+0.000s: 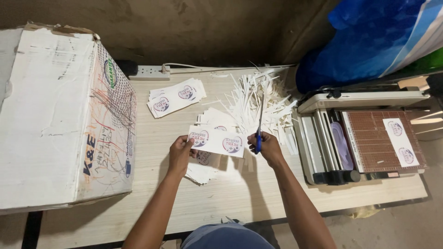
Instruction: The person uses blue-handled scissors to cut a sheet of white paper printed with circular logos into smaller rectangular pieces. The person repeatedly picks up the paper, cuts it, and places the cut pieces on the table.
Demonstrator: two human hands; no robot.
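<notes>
My left hand (181, 152) grips the left end of a white paper strip (216, 141) printed with two round logos, holding it flat above the wooden table (221, 198). My right hand (266, 146) holds blue-handled scissors (259, 129) at the strip's right end, blades pointing away from me. Under the strip lies a loose stack of similar printed papers (203, 168). A fanned pile of cut printed labels (176, 97) rests farther back on the left.
A heap of thin white paper offcuts (263, 99) lies behind the scissors. A large worn cardboard box (60, 120) fills the left. A paper trimmer (364, 138) with a printed strip on it stands at right. A white power strip (147, 72) lies along the wall; blue plastic (364, 41) at back right.
</notes>
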